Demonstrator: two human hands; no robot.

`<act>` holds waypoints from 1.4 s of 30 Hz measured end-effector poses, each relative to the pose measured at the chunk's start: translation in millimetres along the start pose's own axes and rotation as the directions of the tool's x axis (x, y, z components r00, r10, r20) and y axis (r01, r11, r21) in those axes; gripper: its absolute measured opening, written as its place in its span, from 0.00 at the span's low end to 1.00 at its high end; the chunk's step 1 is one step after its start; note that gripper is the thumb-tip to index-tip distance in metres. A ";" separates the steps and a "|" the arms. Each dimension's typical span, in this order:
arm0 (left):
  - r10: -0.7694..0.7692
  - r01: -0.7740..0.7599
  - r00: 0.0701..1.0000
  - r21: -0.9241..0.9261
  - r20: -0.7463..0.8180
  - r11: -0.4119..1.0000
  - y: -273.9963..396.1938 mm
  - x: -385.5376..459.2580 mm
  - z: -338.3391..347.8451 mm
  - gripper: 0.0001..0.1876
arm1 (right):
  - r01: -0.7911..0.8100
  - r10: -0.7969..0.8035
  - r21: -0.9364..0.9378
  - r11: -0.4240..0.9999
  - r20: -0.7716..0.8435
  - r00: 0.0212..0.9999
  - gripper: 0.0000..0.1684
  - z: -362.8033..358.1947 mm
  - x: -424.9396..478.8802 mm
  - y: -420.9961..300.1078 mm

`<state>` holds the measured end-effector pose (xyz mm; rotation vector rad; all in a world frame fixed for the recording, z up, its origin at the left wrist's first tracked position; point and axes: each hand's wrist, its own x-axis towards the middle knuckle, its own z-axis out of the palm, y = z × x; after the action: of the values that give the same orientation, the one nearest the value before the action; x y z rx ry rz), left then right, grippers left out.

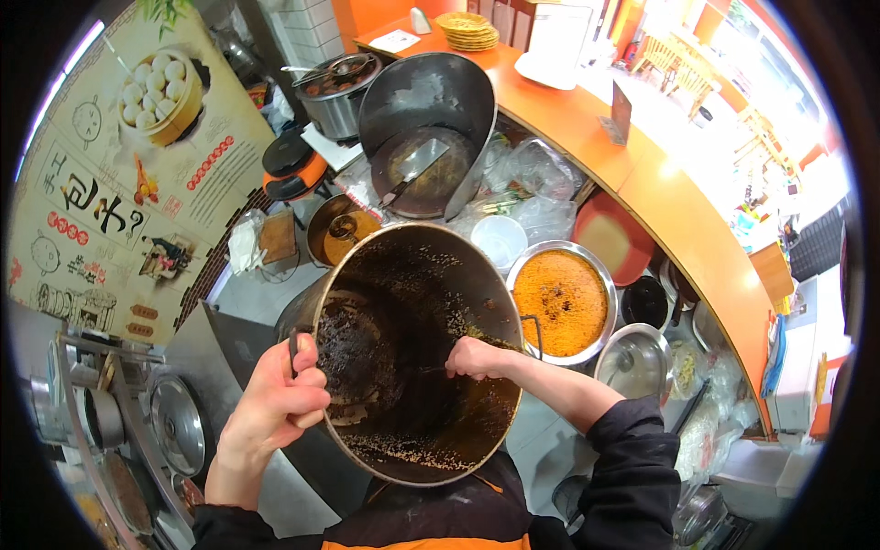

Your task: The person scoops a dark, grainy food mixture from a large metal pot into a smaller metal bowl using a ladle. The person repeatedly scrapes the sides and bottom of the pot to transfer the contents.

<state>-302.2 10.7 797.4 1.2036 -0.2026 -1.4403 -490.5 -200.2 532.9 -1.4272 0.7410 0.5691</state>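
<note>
A large metal stockpot (426, 275) is tilted with its mouth towards me, dark residue and pale seeds clinging to its inner wall. My left hand (292, 392) is closed around the loop handle at the pot's left side. Inside the pot, near the right part of the wall, my right hand (471, 359) is closed as a fist; a thin dark thing seems to extend from it, too dim to name. To the right of the pot stands a steel basin (610, 302) of orange, oily liquid with dark bits on top.
Behind the pot are a cut-open dark metal drum (430, 89) holding a cleaver (421, 161), a pot of brown sauce (317, 237) with a ladle, and a white plastic tub (498, 240). A steel bowl (636, 354) lies right, below the orange counter (660, 185). Lidded pans stand left.
</note>
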 end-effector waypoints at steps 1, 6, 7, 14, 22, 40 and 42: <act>0.003 -0.003 1.000 0.012 0.000 1.000 0.3 0.9 0.4 0.24 | -0.010 0.011 0.015 1.000 -0.028 1.000 0.11 -7.8 -9.7 1.9; 0.027 -0.027 1.000 0.016 0.003 0.999 3.6 0.7 1.6 0.22 | 0.002 0.014 0.105 0.994 -0.151 0.988 0.11 -51.0 -83.3 -3.0; 0.030 -0.030 1.000 0.008 -0.001 1.000 4.1 0.7 1.1 0.22 | 0.020 0.007 0.150 0.988 -0.176 0.984 0.10 -59.7 -100.6 -4.1; 0.035 -0.035 0.999 0.034 -0.003 0.999 6.5 4.6 6.7 0.22 | 0.057 0.081 0.267 0.962 -0.477 0.875 0.11 -102.5 -230.0 26.0; 0.051 -0.050 0.998 0.054 -0.026 0.997 5.1 4.5 5.5 0.22 | -0.103 -0.517 -0.579 0.809 -0.784 0.344 0.10 -68.1 -216.5 121.6; 0.046 -0.046 0.999 0.032 -0.002 0.998 2.8 3.3 0.9 0.21 | 0.059 -0.439 -0.435 0.898 -0.894 0.086 0.08 -36.1 -191.7 159.0; 0.040 -0.040 0.999 0.028 -0.004 0.999 3.6 4.5 4.0 0.21 | 0.393 -0.062 0.050 0.918 -0.962 0.267 0.10 -46.0 -193.1 164.7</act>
<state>-301.9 4.1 799.3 1.2189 -0.2435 -1.4040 -745.5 -217.0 568.1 -1.4752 1.4523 -0.7800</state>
